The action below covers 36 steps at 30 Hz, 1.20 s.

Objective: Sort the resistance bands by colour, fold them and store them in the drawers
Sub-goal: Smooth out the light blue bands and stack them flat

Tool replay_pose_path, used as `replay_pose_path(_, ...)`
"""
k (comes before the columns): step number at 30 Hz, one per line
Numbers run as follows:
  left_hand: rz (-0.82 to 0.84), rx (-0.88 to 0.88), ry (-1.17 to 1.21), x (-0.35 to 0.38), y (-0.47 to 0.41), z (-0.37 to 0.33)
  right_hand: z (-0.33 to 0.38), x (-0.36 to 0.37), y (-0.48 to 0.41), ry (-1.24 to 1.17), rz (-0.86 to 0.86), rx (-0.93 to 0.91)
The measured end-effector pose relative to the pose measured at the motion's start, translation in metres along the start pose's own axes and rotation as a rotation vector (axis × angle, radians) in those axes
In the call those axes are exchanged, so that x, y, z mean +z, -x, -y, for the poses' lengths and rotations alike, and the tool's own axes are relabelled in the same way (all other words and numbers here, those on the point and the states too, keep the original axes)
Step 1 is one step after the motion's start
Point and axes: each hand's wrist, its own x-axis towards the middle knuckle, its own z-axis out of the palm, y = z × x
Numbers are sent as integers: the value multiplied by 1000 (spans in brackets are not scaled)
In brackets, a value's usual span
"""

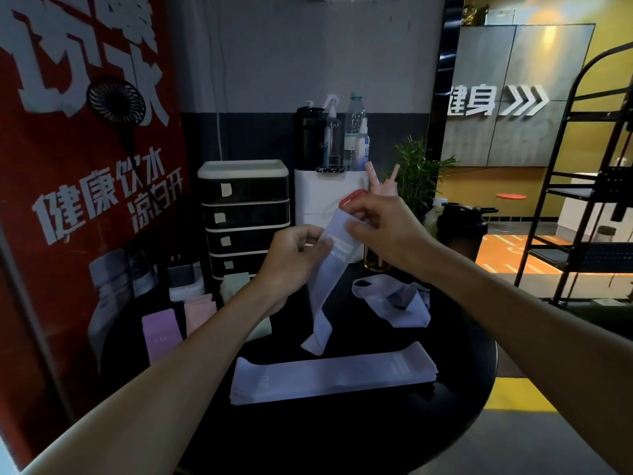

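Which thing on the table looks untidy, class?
The lavender heap right of centre lies crumpled and twisted, while the lavender stack in front and the purple pile on the left lie flat.

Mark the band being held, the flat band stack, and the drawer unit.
held band [330, 279], head view, middle of hanging strip
flat band stack [329, 375], head view, top band's centre
drawer unit [253, 214], head view, second drawer front

Black drawers [245, 217] with white trim. In front of them, a black tabletop [342, 437], a pale lavender band [327, 282], a lavender stack [329, 375]. To their left, pink bands [200, 311], purple bands [161, 334], a red banner [68, 159] lettered white.
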Motion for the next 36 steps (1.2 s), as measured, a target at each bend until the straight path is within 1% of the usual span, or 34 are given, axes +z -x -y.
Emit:
replay_pose_path(3, 73, -3, 16, 2, 4, 2, -2, -2, -4, 35, -130, -22)
replay_pose_path(5, 160, -30, 55, 5, 8, 8, -4, -4, -8, -10, -211, 16)
replay_pose_path(7, 204, -60, 69, 5, 11, 17, -5, -7, -11, -25, -254, 62)
replay_pose_path(13, 213, -102, -2, -3, 22, 43, -10, -19, -13, -36, -383, 135)
replay_pose_path(20, 250, -169, -94, -33, 30, 57, -24, -37, -1, -59, -494, 239)
replay_pose_path(29, 196, -286, -200, -80, 50, 56, -60, -42, 50, -133, -437, 415)
replay_pose_path(33, 65, -339, -164, -88, 61, 54, -78, -22, 85, -86, -387, 437)
replay_pose_path(36, 16, -410, -183, -94, 71, 60, -88, -3, 112, -66, -340, 467)
